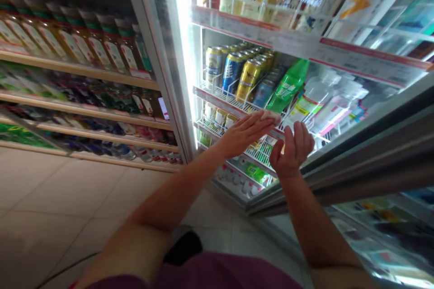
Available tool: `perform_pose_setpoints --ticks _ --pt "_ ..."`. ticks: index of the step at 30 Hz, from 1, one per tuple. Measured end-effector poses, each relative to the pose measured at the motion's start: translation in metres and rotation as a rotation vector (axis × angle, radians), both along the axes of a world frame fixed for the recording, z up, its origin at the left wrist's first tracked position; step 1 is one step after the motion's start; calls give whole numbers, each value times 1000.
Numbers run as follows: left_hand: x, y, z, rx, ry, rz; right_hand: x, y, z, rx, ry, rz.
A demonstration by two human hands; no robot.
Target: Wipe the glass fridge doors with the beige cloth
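My left hand [244,133] reaches to the front edge of a wire shelf [220,99] in a lit drinks fridge. Its fingers lie nearly straight over a pale crumpled cloth [271,117], which shows at the fingertips. Just right of it, my right hand [294,149] is raised, palm turned inward and thumb apart, with nothing seen in it. Behind the hands lies a tilted green bottle [288,86]. Beside it stand a gold can [249,79] and a blue can [232,72]; clear bottles [310,104] lean to the right.
An upper shelf rail [237,27] with price labels carries large juice bottles. On the left, an open rack [81,70] holds rows of bottles. The fridge's door frame [366,167] runs close along my right arm. Tiled floor [68,207] lies below.
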State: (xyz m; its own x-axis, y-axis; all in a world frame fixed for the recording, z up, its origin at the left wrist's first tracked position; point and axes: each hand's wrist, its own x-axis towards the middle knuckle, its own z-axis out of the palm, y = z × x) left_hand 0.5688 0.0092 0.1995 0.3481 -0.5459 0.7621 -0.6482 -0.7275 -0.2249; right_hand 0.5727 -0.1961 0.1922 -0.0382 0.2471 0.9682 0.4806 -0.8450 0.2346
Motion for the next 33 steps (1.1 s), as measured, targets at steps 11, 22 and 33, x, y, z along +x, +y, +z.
perform_pose_setpoints --ticks 11,22,33 --pt "11 33 34 56 -9 34 -1 0 -1 -43 57 -18" --pt "10 12 42 131 128 57 0 0 -3 -119 106 -33" --pt "-4 0 50 27 330 -108 3 2 -6 -295 292 -36"
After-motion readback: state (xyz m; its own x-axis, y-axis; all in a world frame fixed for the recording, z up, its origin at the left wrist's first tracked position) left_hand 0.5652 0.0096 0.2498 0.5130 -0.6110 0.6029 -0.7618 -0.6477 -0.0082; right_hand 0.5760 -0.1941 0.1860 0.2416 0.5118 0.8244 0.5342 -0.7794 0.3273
